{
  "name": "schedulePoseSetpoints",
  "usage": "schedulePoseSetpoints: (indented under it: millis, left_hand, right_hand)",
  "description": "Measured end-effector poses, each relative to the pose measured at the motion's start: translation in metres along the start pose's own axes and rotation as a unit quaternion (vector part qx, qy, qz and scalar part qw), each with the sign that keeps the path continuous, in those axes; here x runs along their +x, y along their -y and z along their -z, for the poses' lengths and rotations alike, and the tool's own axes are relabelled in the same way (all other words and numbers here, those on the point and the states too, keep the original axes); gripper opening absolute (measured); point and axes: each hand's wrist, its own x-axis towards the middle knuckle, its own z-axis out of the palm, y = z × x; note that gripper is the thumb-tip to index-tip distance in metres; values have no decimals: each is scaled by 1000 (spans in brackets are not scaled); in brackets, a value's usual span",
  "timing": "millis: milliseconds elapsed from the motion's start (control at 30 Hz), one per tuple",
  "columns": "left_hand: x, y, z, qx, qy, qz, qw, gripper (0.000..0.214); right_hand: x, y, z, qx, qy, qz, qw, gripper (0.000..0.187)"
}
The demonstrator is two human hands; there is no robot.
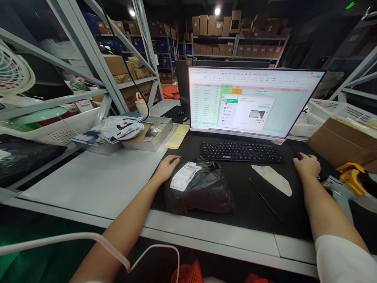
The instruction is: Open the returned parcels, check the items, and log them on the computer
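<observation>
My left hand (167, 168) lies on the black desk mat (188, 151), fingers stretched out toward the right, holding nothing. Just right of it sits a black plastic parcel (206, 190) with a white printed label (185, 176); the hand is close to its upper left corner, and I cannot tell if they touch. My right hand (306, 166) is wrapped over a dark computer mouse (298, 155), mostly hidden under the palm. Between the hands are a black keyboard (241, 152), a pale scrap of paper (273, 179) and a thin black stick (265, 199).
Behind the keyboard stands a lit monitor (253, 100) with a spreadsheet and chat window. Yellow paper slips (177, 136) and a grey box (150, 133) are at left. A yellow-and-grey scanner-like device (353, 177) and a cardboard box (341, 141) flank my right arm. A white cable (88, 236) crosses the foreground.
</observation>
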Motion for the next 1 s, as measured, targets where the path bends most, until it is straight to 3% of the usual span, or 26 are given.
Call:
schedulePoseSetpoints:
  millis: [167,300,433,500,600,733,833,1000]
  left_hand:
    - [-1,1,-1,1,-5,-1,1000,41]
    - [1,-1,-2,-1,-9,3,1000,41]
    - [3,0,-2,-2,-11,1,1000,44]
    - [2,1,-1,-2,-6,-4,1000,45]
    - [2,4,2,-2,-2,-11,1000,48]
    - [11,8,1,9,-6,-40,999,46]
    - [14,7,-2,13,6,-56,998,45]
    - [11,0,-1,15,17,-43,999,46]
  right_hand:
    - [-9,10,12,2,-39,6,999,58]
    - [-23,55,28,40,-132,81,987,58]
    - [-34,105,28,44,-90,182,978,40]
    - [-34,112,28,34,-70,161,984,39]
    - [-26,95,35,5,-46,63,997,44]
    - [-15,52,46,-46,42,-46,997,52]
    - [-16,35,46,-52,57,-52,996,51]
    - [-22,29,30,-41,36,-25,998,53]
